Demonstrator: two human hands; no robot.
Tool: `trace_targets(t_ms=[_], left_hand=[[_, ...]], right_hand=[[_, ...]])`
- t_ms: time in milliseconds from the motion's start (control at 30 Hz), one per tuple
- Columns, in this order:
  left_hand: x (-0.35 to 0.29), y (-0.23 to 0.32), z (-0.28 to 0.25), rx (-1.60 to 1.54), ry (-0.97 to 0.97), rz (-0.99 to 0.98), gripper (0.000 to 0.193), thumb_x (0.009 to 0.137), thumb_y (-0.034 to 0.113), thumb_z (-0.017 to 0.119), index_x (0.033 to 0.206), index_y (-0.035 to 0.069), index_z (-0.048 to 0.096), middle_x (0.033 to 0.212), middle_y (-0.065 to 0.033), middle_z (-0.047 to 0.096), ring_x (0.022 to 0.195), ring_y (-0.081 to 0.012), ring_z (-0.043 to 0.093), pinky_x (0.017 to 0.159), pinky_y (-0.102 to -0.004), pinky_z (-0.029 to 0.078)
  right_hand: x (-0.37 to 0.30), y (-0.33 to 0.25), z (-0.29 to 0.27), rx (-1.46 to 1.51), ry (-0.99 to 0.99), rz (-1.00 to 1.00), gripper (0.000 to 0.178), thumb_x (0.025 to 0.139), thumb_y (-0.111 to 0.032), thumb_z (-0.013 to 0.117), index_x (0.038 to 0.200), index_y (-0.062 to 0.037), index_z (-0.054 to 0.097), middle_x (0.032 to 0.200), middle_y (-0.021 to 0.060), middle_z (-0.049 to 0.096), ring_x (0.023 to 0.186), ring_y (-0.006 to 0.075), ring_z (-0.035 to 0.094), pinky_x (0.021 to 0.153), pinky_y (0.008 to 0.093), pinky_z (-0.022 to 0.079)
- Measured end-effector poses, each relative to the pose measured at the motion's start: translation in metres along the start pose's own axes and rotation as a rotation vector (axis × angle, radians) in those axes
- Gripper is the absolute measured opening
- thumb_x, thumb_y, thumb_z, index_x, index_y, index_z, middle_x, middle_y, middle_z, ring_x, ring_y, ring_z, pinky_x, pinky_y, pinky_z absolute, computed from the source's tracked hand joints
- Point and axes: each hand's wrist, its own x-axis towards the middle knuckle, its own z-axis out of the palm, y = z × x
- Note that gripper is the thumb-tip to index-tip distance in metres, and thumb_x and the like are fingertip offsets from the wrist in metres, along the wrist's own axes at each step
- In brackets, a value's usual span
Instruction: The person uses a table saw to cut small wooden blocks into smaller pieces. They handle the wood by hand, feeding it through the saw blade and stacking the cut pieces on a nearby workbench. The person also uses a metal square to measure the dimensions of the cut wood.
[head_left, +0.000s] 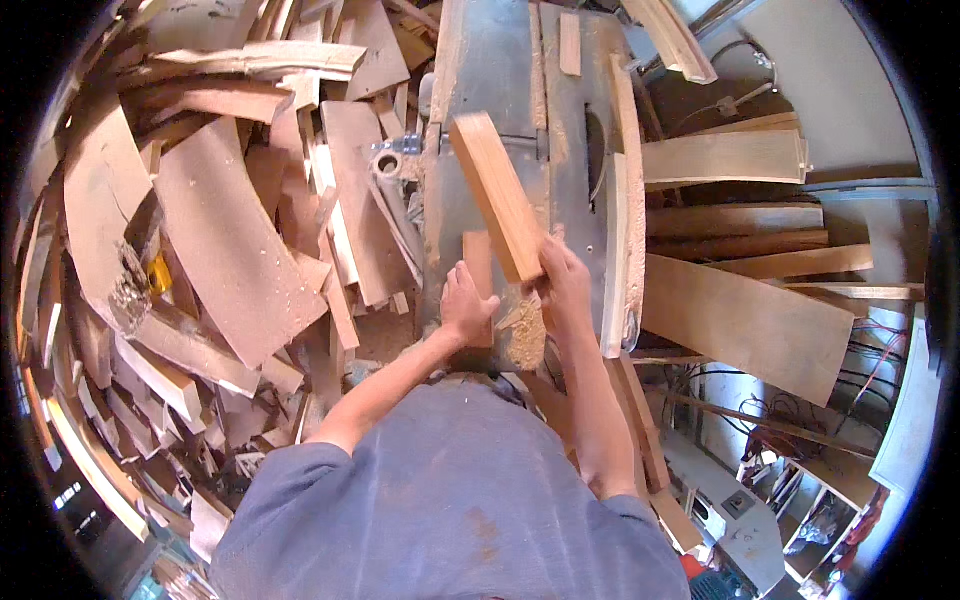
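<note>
A rectangular wooden block [497, 200] slants up and away over the grey metal bed of a woodworking machine [490, 60]. My right hand [566, 285] is closed around its near end, at the right side. Left of it, a shorter, flat piece of wood [478, 258] lies along the near part of the bed. My left hand [465, 305] grips this piece, fingers along its left side and thumb across the top. Part of the piece is hidden under the hand.
Offcuts and boards [230, 240] are heaped at the left. More planks [750, 320] lie at the right, near loose cables [770, 410]. A small wood strip [570, 45] rests on the far bed. Sawdust [525, 335] lies near my hands.
</note>
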Motion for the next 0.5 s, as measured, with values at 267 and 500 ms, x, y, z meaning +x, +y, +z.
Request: trace_targets(t_ms=[267, 500], left_hand=[[0.001, -0.006, -0.038, -1.128, -0.456, -0.235, 0.051, 0.087, 0.021, 0.076, 0.129, 0.003, 0.054, 0.117, -0.006, 0.065, 0.104, -0.0137, 0.063, 0.089, -0.0332, 0.053], [-0.005, -0.014, -0.052, -1.378, -0.598, -0.247, 0.057, 0.088, 0.032, 0.078, 0.133, 0.004, 0.056, 0.113, -0.0052, 0.066, 0.1, -0.016, 0.066, 0.089, -0.0366, 0.056]], right_hand=[[-0.083, 0.084, -0.075, -0.22, 0.161, 0.11, 0.054, 0.1, -0.031, 0.068, 0.141, 0.003, 0.058, 0.096, 0.0046, 0.07, 0.071, 0.0096, 0.063, 0.063, 0.0251, 0.05], [-0.092, 0.1, -0.061, -0.229, 0.091, 0.138, 0.051, 0.099, -0.028, 0.069, 0.138, 0.0033, 0.061, 0.107, 0.0044, 0.07, 0.081, 0.0091, 0.063, 0.07, 0.0257, 0.052]])
